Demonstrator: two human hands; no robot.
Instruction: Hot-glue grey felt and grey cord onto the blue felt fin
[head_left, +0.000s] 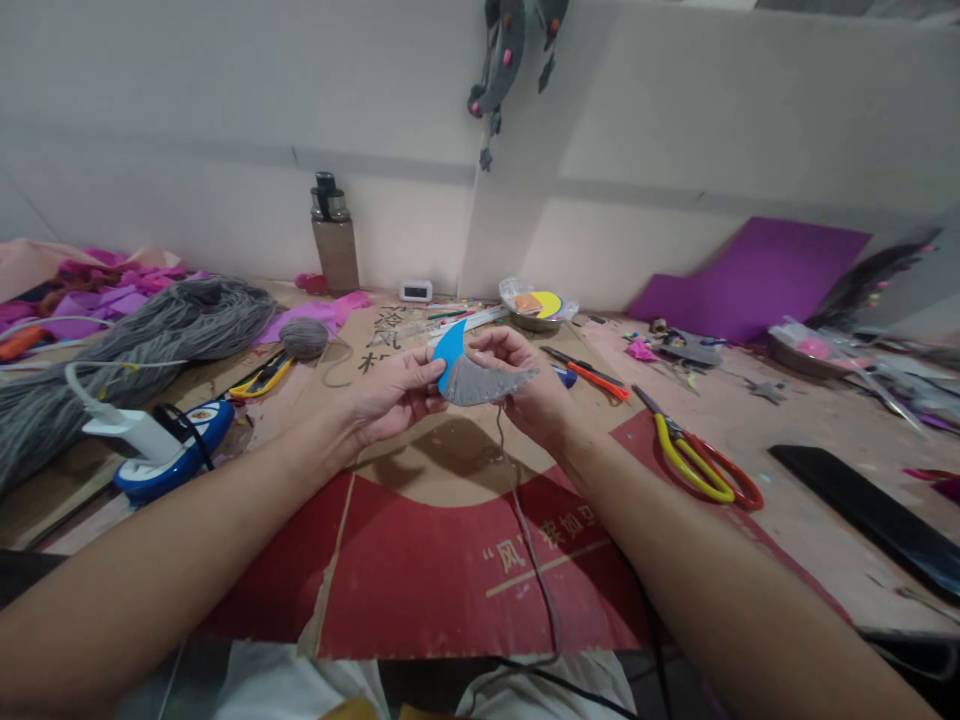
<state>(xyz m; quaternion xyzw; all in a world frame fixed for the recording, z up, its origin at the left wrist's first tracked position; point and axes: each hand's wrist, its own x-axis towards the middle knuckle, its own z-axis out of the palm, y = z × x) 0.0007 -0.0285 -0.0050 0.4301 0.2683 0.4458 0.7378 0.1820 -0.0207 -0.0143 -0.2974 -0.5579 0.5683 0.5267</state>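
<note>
A blue crescent-shaped piece is held up above the cardboard, its lower right part wrapped in grey yarn. My left hand pinches its left edge between thumb and fingers. At the wrapped right part, my right hand has its fingers curled around the tip and the yarn. From there a grey strand hangs down over the red printed area to the table's front edge. Exactly what the right fingertips grip is partly hidden.
Cardboard lies under my hands. Yellow-and-red scissors and a black bar lie right. Left are a grey yarn skein, a yarn ball, a yellow cutter and a blue power strip. A bowl stands behind.
</note>
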